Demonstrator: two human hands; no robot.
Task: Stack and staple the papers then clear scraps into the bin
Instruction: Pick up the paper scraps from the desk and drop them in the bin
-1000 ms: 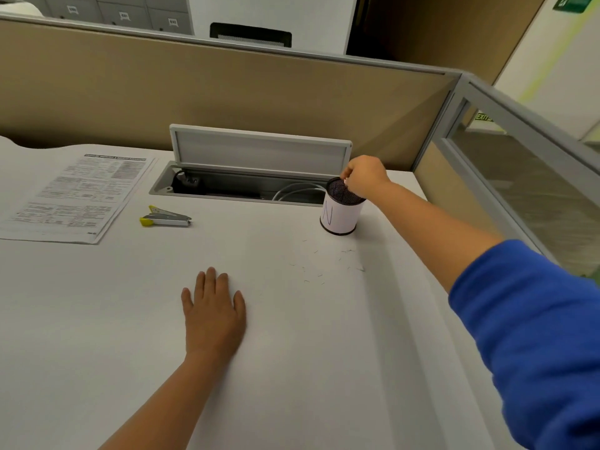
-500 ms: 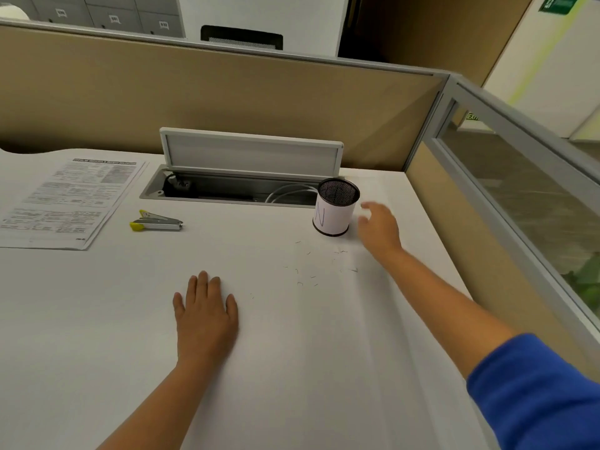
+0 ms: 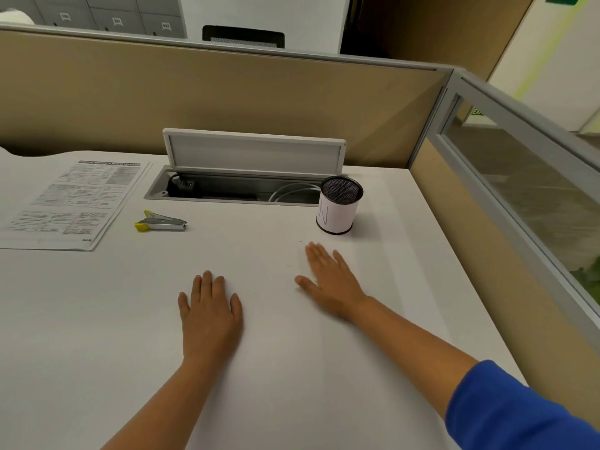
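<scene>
Both hands are laid flat on the smooth white desk, fingers straight and nothing held: the left hand is spread palm down near the middle, and the right hand, slightly blurred, is placed just in front of the bin, a round black mesh cup wrapped in white paper. The printed papers are stacked at the far left, with the metal, yellow-tipped stapler set beside them.
</scene>
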